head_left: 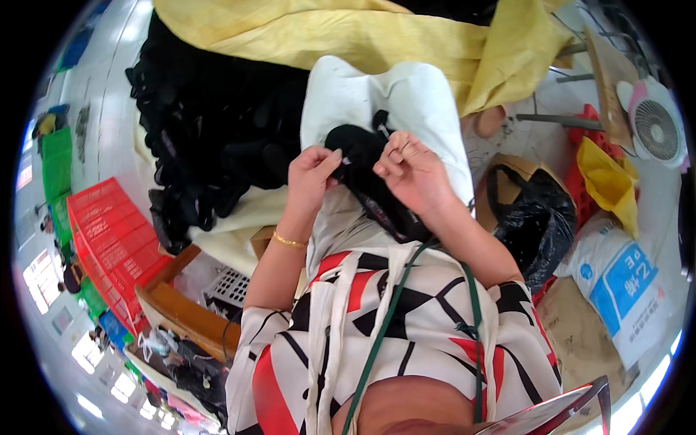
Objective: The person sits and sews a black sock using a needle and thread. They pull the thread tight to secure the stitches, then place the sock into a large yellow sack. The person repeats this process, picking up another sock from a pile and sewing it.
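Note:
Over the white cloth [377,87] on my lap lies a soft black fabric piece [359,148] with a rounded top and a longer part running toward my waist. My left hand [314,172] pinches its left edge between thumb and fingers. On the other side, my right hand [412,170] is closed at the fingertips, close to the fabric's right edge. From those fingertips a slender pale thing with a black end [382,125] sticks up; its kind is too small to tell. My right palm hides part of the fabric.
A big heap of black fabric pieces [217,123] lies at the left, beside yellow cloth [362,32]. Red crates [116,239] and a wooden drawer [181,304] stand left. On the right are a black plastic bag [540,217], a white-and-blue sack [616,283] and a fan [655,127].

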A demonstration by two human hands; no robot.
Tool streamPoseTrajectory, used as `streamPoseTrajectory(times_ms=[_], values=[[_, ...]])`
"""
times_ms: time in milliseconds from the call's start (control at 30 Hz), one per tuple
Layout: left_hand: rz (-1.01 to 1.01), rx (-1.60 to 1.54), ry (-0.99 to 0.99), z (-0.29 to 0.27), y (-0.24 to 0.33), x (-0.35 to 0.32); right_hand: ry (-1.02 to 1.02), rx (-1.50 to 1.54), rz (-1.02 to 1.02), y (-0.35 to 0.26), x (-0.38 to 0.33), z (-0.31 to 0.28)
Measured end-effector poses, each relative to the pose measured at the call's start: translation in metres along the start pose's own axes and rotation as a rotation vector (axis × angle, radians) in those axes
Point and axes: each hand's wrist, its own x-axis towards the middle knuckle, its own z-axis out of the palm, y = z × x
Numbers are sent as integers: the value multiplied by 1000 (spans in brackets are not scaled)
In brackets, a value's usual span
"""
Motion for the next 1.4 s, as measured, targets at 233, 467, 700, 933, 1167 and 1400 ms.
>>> streamPoseTrajectory(times_ms=[233, 467, 700, 933, 1167, 1400], values=[[786, 807, -21, -7, 15, 0, -49, -1024, -349, -13, -2, 28], [339, 1102, -97, 26, 65, -19, -788, -1929, -782, -22, -19, 52], [442, 1236, 58, 21, 44, 0, -936, -1917, -621, -8, -18, 56], [-22, 363, 37, 7, 34, -6, -76, -1293, 37, -23, -10, 44], [-46, 180, 21, 7, 29, -9, -107, -1794, -96, -19, 10, 33], [-54, 174, 37, 9, 27, -7, -127, -1872, -70, -17, 18, 27]])
